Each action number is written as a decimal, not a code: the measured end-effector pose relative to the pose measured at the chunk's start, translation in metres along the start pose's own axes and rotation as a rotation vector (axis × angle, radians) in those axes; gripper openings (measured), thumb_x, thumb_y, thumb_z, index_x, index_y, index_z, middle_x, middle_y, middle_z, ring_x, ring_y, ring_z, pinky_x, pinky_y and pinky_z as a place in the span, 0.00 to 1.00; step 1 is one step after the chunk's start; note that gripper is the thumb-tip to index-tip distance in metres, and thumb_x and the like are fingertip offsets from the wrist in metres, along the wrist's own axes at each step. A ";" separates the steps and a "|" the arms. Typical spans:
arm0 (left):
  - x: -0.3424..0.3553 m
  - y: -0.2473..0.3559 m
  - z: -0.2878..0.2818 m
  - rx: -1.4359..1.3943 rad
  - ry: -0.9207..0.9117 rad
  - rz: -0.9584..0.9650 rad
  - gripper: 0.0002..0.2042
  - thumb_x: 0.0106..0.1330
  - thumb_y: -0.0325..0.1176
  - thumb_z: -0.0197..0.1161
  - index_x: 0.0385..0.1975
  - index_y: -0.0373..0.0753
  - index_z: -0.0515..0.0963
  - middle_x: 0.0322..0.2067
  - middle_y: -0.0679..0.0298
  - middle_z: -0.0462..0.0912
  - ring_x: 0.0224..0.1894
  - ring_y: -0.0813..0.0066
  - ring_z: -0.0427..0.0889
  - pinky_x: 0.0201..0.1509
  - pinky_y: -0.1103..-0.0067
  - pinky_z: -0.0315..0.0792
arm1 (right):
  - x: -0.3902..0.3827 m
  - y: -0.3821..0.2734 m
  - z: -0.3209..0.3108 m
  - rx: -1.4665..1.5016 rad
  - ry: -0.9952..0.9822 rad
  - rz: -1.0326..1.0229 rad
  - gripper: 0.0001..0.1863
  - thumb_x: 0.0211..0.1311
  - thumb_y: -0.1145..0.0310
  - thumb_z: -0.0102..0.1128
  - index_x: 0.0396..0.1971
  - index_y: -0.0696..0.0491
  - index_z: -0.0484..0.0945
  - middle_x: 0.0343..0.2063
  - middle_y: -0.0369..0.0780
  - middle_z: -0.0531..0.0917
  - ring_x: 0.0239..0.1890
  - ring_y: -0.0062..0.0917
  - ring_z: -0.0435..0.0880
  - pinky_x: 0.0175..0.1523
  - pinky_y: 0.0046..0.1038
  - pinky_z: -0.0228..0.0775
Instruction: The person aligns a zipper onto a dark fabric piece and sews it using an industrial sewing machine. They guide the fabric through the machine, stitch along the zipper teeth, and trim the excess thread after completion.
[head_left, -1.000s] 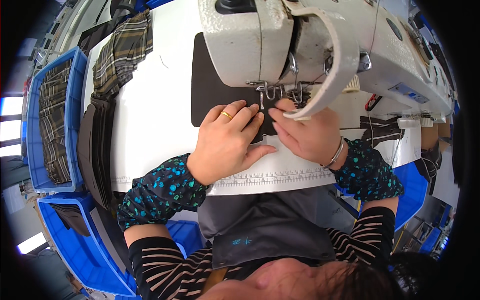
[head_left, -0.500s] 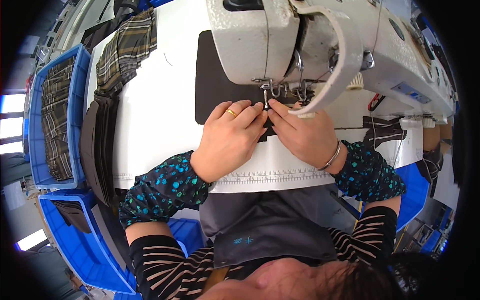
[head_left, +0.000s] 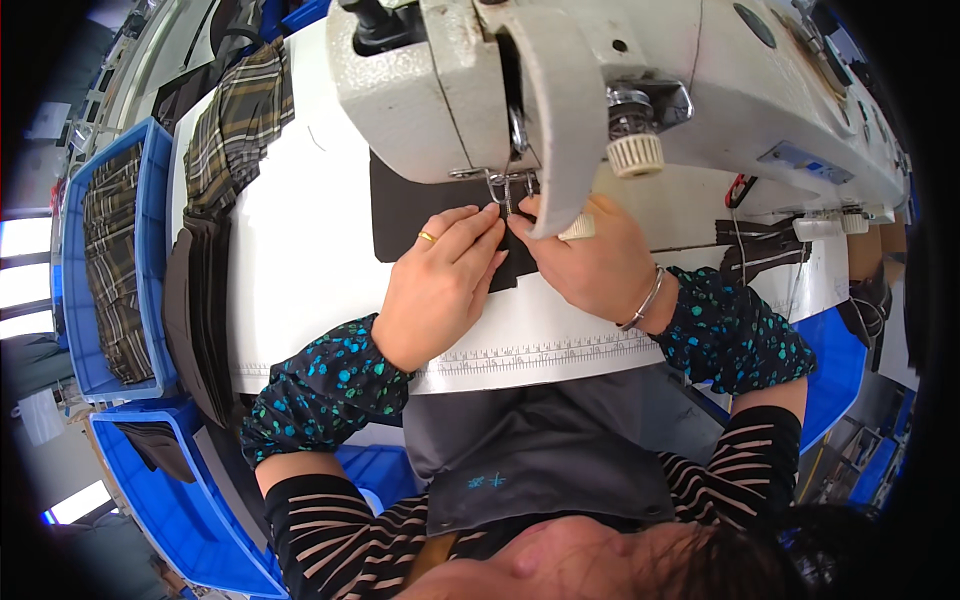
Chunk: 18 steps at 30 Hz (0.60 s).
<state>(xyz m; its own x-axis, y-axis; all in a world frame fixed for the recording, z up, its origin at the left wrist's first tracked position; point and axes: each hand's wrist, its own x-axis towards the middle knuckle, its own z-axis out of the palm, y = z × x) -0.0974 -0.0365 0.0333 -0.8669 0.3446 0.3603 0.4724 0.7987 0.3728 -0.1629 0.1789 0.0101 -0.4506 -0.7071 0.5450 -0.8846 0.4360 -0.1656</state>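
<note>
On your white table, plaid fabric and a stack of dark pieces lie at the left, with 2 blue bins beside its edge; dark zipper pieces lie at the right. The sewing machine overhangs your work — its curved white guard blocks part of your right hand.

Your left hand rests palm down, fingers close together, on the dark fabric below the machine's head; your right faces it, fingers bent. Whether either hand pinches cloth, you can't tell — the fingertips' grip is hidden.
</note>
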 end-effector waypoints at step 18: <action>0.003 -0.008 0.002 0.060 0.020 0.122 0.17 0.61 0.23 0.70 0.51 0.32 0.86 0.54 0.60 0.87 0.54 0.59 0.85 0.56 0.70 0.80 | 0.004 0.000 -0.004 0.018 -0.029 0.028 0.07 0.52 0.69 0.67 0.32 0.50 0.84 0.28 0.35 0.77 0.35 0.29 0.77 0.38 0.32 0.67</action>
<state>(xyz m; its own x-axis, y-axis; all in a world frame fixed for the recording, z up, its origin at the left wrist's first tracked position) -0.1043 -0.0407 0.0302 -0.8001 0.4315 0.4168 0.5631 0.7797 0.2738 -0.1639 0.1781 0.0156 -0.4785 -0.7104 0.5161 -0.8733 0.4463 -0.1953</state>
